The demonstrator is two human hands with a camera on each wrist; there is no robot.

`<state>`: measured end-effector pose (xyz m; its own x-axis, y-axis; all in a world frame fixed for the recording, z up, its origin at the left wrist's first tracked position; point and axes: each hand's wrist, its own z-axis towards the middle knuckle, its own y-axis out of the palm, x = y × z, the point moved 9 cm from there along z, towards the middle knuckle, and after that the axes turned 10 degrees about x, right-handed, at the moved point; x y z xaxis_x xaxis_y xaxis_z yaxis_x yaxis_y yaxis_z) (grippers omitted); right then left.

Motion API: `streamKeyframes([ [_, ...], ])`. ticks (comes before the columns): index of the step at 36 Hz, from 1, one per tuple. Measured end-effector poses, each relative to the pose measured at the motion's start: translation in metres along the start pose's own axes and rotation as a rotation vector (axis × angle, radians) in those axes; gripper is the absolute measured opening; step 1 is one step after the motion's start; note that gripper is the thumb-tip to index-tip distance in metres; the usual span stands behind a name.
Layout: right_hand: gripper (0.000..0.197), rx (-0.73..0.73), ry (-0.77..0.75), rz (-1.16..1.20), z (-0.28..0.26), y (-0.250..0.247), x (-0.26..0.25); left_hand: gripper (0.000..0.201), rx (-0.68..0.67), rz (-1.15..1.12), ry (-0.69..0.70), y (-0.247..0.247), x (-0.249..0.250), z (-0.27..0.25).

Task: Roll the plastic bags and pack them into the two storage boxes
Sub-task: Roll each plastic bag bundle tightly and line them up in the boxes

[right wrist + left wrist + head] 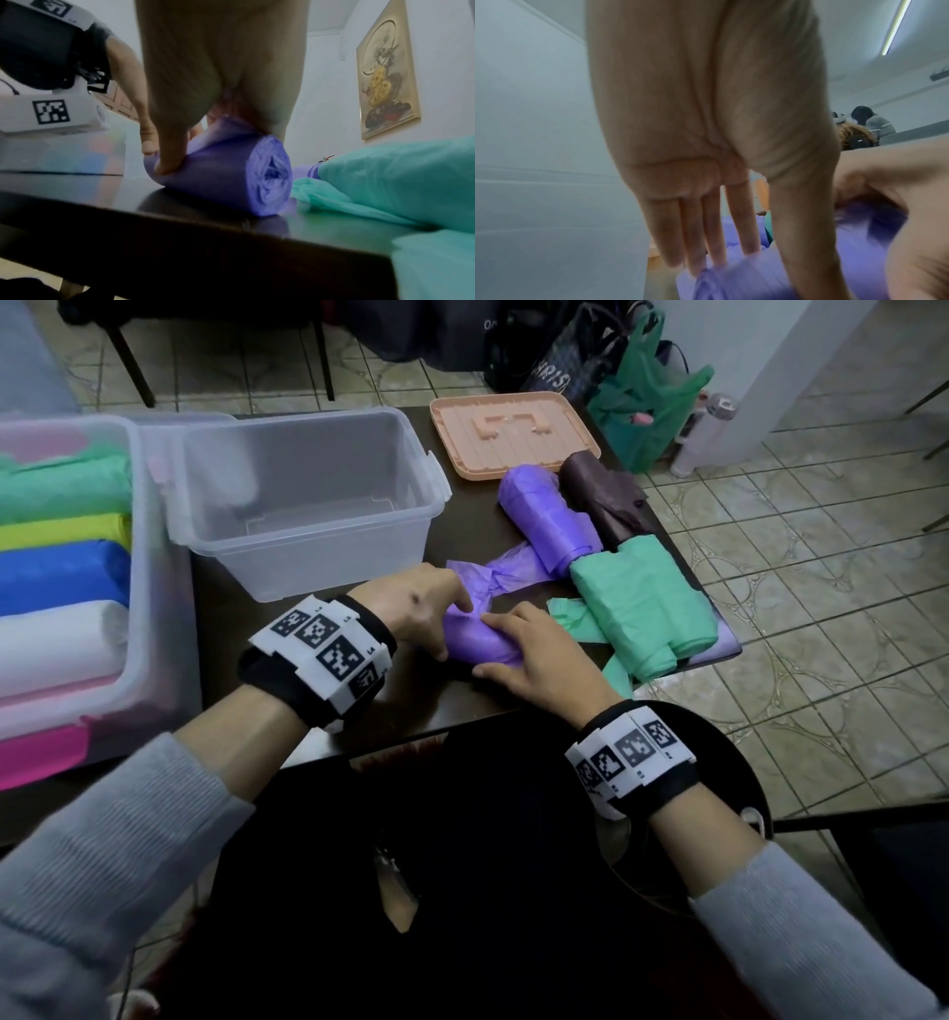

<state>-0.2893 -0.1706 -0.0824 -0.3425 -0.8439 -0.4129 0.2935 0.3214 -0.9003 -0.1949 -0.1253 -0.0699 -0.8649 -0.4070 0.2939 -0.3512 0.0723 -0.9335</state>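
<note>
The purple roll, at frame centre on the table, is gripped by the left hand and right hand, fingers curled round it.

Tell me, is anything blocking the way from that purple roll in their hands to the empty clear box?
Nothing visible does. Both hands, left hand and right hand, hold the purple roll on the table, and the empty clear box sits open just beyond it, lid off.
</note>
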Motion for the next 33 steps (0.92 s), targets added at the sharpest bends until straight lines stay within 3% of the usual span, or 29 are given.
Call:
streamKeyframes([
  [7, 0.071, -0.137, 0.075, 0.050, 0.008, 0.001, 0.006, 0.066, 0.123, -0.049, 0.042, -0.005, 0.005, -0.007],
  [12, 0.040, -0.192, 0.082, -0.026, 0.008, 0.005, 0.008, 0.053, 0.148, -0.096, 0.043, -0.004, -0.002, -0.009],
  [15, 0.036, -0.200, 0.078, -0.009, 0.010, 0.006, 0.008, 0.054, 0.139, -0.132, 0.046, -0.004, -0.005, -0.007],
  [19, 0.038, -0.245, 0.128, 0.023, 0.016, 0.007, 0.010, 0.057, 0.170, -0.217, 0.012, -0.006, -0.015, -0.005],
  [22, 0.039, -0.298, 0.193, 0.021, 0.023, 0.007, 0.015, 0.048, 0.248, -0.343, -0.038, -0.009, -0.025, -0.006],
  [27, 0.076, -0.370, 0.282, 0.176, 0.030, 0.006, 0.010, 0.039, 0.259, -0.381, -0.052, -0.009, -0.029, -0.006],
  [31, 0.056, -0.421, 0.240, 0.137, 0.038, 0.009, 0.003, 0.037, 0.269, -0.408, -0.052, -0.010, -0.029, -0.005],
  [33, 0.055, -0.444, 0.228, 0.104, 0.039, 0.012, 0.002, 0.038, 0.270, -0.420, -0.061, -0.010, -0.030, -0.006],
])
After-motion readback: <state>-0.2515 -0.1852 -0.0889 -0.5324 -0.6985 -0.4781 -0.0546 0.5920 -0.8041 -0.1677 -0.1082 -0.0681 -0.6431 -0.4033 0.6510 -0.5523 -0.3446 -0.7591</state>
